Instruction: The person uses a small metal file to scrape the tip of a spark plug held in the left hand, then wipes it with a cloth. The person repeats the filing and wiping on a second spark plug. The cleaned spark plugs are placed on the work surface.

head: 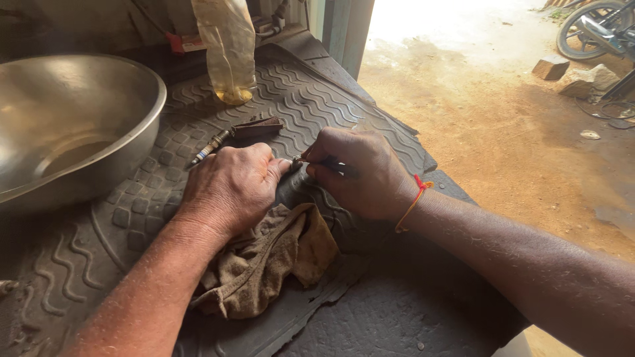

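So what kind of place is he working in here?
Probably a small roadside repair workshop. A spark plug lies on the grimy rubber mat, an oily rag sits by the hands, and a motorcycle wheel stands outside on the dirt yard.

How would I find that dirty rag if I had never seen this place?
Start at the big shiny metal bowl on the left of the dark rubber mat with wavy grooves. Move right and down to the person's left hand. The rag lies crumpled just below it, partly under the wrist: it is the only soft, brown, wrinkled cloth there, unlike the hard spark plug above.
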